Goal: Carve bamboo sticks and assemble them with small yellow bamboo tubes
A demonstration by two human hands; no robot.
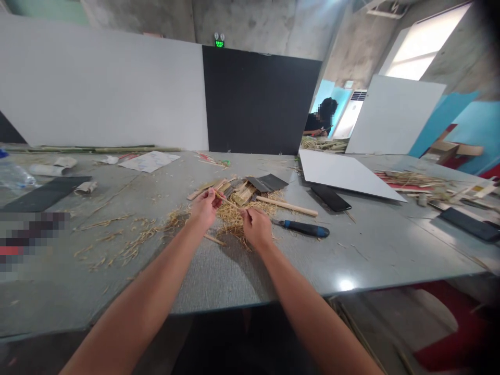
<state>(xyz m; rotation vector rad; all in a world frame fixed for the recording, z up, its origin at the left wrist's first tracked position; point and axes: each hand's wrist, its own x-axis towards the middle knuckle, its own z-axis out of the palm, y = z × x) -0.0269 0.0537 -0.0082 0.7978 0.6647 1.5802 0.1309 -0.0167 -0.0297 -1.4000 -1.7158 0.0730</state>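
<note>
Both my hands meet over a heap of pale bamboo shavings (230, 219) on the grey table (371, 250). My left hand (205, 207) is closed in a pinch on one end of a thin bamboo strip (228, 202). My right hand (255, 226) is closed on the strip's other end. Just right of my right hand lies a blue-handled knife (302, 227). Behind the shavings lie split bamboo pieces (242, 190) and a round wooden stick (287, 206).
A black phone (330, 198) and a white board (344, 174) lie to the right, with more bamboo scraps (414, 181) beyond. A dark sheet (42, 194), paper rolls and a plastic bottle (13, 176) sit on the left. Another person (320, 122) works at the back.
</note>
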